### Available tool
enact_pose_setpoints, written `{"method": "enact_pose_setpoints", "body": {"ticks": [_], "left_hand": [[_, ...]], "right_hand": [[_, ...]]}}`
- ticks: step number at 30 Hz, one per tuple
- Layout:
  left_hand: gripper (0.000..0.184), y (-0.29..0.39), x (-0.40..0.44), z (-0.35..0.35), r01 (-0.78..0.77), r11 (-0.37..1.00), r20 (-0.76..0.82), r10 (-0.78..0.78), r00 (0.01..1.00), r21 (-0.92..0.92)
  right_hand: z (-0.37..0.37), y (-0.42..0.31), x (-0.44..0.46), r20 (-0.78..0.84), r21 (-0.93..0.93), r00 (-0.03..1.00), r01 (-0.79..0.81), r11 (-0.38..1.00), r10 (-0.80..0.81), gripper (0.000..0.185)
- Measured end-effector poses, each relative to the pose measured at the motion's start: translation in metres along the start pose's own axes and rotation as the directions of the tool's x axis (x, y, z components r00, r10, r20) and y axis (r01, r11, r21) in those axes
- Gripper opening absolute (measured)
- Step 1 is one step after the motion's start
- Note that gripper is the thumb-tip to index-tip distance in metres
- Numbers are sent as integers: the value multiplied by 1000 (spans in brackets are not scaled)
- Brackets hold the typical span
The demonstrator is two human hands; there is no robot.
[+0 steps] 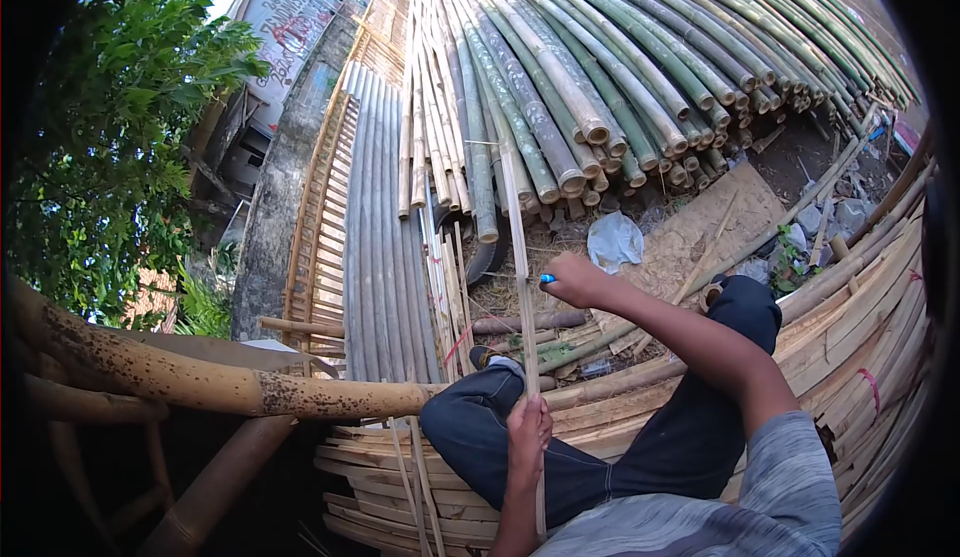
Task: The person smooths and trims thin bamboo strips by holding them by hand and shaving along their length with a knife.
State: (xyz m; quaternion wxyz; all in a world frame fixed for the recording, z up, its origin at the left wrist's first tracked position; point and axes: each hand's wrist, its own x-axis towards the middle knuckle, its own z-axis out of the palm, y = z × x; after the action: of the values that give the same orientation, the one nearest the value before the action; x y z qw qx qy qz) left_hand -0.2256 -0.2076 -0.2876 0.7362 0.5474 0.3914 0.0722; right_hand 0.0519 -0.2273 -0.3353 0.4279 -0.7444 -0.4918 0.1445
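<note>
A long, pale bamboo strip (527,317) runs lengthwise from my lap toward the bamboo poles. Near my knee, my left hand (529,427) is wrapped round its lower part. Farther up and to the right of the strip, my right hand (575,282) is closed on a tool with a blue end (547,279). The rest of that tool is too small or hidden to make out. A small gap shows between the right fist and the strip.
Stacked green bamboo poles (560,77) fill the area ahead. Split bamboo (860,357) lies beneath and beside my legs. A thick pole (200,377) crosses at left, near corrugated sheets (375,227). A plastic bag (615,241) lies on the ground.
</note>
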Motion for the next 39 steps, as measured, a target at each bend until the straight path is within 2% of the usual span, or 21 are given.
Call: {"method": "enact_pose_setpoints", "body": {"ticks": [2, 5, 8, 11, 15, 20, 21, 22, 23, 24, 25, 27, 28, 29, 30, 31, 34, 35, 37, 38, 39], "left_hand": [[27, 13, 10, -2, -67, 998, -9, 67, 998, -13], [26, 23, 22, -6, -93, 996, -21, 93, 995, -7], [26, 20, 27, -4, -103, 995, -31, 103, 994, 2], [28, 5, 26, -2, -119, 973, -109, 143, 984, 198], [29, -1, 24, -5, -133, 951, -133, 176, 975, 281], [28, -1, 24, -10, -158, 930, -145, 216, 966, 332], [28, -4, 23, -10, -174, 921, -128, 231, 965, 350], [28, -8, 10, -2, -178, 922, -130, 234, 963, 343], [28, -12, -13, 12, -63, 965, -67, 82, 994, 255], [28, -15, -26, 18, 65, 982, 8, -67, 998, 176], [28, -16, -25, 15, 60, 983, 4, -61, 998, 174], [27, -18, -25, 4, 106, 994, 109, -108, 988, 18], [27, -13, -17, -8, 97, 992, 112, -87, 990, -81], [27, -7, -8, -19, 30, 995, 96, -21, 995, -97], [27, 4, 0, -26, 8, 991, 73, 2, 997, -136], [26, 15, 7, -32, -5, 978, 109, 29, 994, -208], [26, 32, 20, -41, 17, 949, 150, 32, 988, -315], [26, 34, 22, -39, 18, 952, 153, 30, 988, -306], [26, 35, 25, -32, -24, 967, 127, 57, 990, -252], [26, 36, 26, -27, -22, 968, 133, 56, 990, -249], [25, 37, 25, -21, -63, 985, 72, 75, 995, -162]], "right_hand": [[18, -21, -14, 88, -80, 995, 45, 996, -38, 28], [25, -56, -36, 259, -90, 961, 126, 988, -99, 25], [39, -64, -46, 268, -59, 951, 177, 982, -156, 25], [47, -57, -49, 217, -91, 958, 211, 973, -187, 24], [58, -49, -43, 245, -138, 942, 266, 954, -227, 23], [63, -42, -31, 117, -125, 941, 332, 935, -319, 25], [57, -32, -18, -45, -124, 990, 126, 984, -132, 25], [45, -11, 2, -201, -89, 977, -84, 992, 65, 26], [9, 31, 25, -402, -81, 900, -220, 972, 170, 27], [-39, 51, 33, -485, -92, 840, -327, 941, 244, 29], [-68, 76, 36, -528, -52, 781, -422, 905, 334, 32], [-84, 81, 26, -545, -22, 779, -383, 924, 310, 33], [-85, 70, 21, -568, 122, 752, -325, 938, 334, 32], [-88, 61, 19, -588, 249, 726, -256, 934, 356, 33], [-75, 55, 18, -561, 269, 771, -176, 947, 302, 36], [-61, 49, 17, -518, 124, 835, -140, 982, 184, 37], [-24, -3, 5, -229, 37, 965, -123, 992, 129, 30], [-10, -18, -2, -120, -4, 988, -99, 995, 98, 28], [16, -39, -19, -5, -137, 995, 100, 986, -101, 22], [27, -46, -27, 74, -138, 991, 122, 983, -112, 22], [30, -58, -34, 157, -210, 981, 147, 966, -115, 23]]}}
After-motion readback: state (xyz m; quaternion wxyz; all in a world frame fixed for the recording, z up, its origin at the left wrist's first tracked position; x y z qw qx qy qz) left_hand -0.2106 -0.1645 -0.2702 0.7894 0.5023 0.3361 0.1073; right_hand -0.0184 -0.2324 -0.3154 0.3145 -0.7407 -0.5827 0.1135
